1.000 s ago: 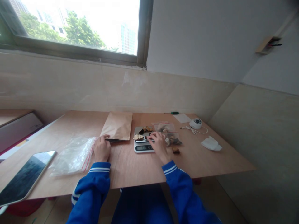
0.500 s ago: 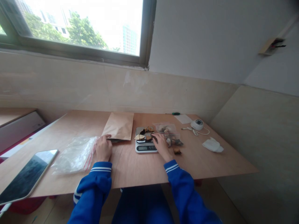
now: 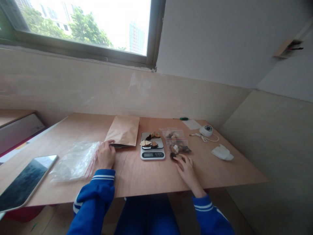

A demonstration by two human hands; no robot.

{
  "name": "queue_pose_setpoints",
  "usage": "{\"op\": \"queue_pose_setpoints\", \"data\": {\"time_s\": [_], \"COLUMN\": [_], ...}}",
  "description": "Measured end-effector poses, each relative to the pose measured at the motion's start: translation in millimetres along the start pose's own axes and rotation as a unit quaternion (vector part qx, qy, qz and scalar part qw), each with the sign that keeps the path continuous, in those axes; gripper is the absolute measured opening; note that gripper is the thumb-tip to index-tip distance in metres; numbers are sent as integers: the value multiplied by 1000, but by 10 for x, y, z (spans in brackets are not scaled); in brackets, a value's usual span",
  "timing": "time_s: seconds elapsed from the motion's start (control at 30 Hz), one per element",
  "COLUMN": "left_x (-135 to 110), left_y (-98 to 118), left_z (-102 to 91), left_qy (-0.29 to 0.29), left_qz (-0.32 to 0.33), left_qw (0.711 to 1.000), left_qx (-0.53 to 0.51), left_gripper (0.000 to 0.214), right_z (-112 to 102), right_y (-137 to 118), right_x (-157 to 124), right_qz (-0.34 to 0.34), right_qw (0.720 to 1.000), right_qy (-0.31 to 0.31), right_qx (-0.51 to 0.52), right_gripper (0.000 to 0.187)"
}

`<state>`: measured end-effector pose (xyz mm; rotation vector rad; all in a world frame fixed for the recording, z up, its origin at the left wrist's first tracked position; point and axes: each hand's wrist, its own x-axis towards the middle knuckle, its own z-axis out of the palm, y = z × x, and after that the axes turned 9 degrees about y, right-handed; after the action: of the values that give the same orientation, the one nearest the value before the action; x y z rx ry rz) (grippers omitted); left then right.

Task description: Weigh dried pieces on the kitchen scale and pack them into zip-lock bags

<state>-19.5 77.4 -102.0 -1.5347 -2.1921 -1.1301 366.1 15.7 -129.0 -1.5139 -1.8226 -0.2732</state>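
My left hand (image 3: 106, 156) has its curled fingers at the near left corner of a brown kraft paper bag (image 3: 125, 129), by the bag's dark mouth. Just right of the bag stands a small digital kitchen scale (image 3: 153, 155) with several dried brown-and-cream slices (image 3: 154, 144) on its platform. Beside the scale's right edge, my right hand (image 3: 186, 167) pinches a dark dried slice (image 3: 173, 156) low over the table. Behind that hand lie clear zip bags (image 3: 174, 134) holding more dried pieces. The display digits are too small to read.
Clear plastic zip bags (image 3: 73, 161) and a large phone or tablet (image 3: 28, 182) lie on the left of the wooden table (image 3: 137, 182). Toward the right are a crumpled white tissue (image 3: 222, 152), a white camera-like device (image 3: 205, 131) with a cable, white paper (image 3: 192, 124) and a green-handled screwdriver (image 3: 184, 119).
My right hand has moved from the scale's platform to the right and nearer to me, now with a dark dried slice in its fingers. My left hand stays at the bag.
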Motion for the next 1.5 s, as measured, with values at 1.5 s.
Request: {"op": "queue_pose_setpoints", "data": {"time_s": [1.5], "left_x": [-7], "left_y": [14], "left_z": [-49], "left_qy": [27], "left_qz": [-41], "left_qw": [999], "left_qx": [20], "left_gripper": [32], "right_z": [642], "right_y": [-527], "right_x": [1066], "right_qz": [75], "right_qw": [961], "right_qy": [10], "right_qx": [267], "right_gripper": [27]}}
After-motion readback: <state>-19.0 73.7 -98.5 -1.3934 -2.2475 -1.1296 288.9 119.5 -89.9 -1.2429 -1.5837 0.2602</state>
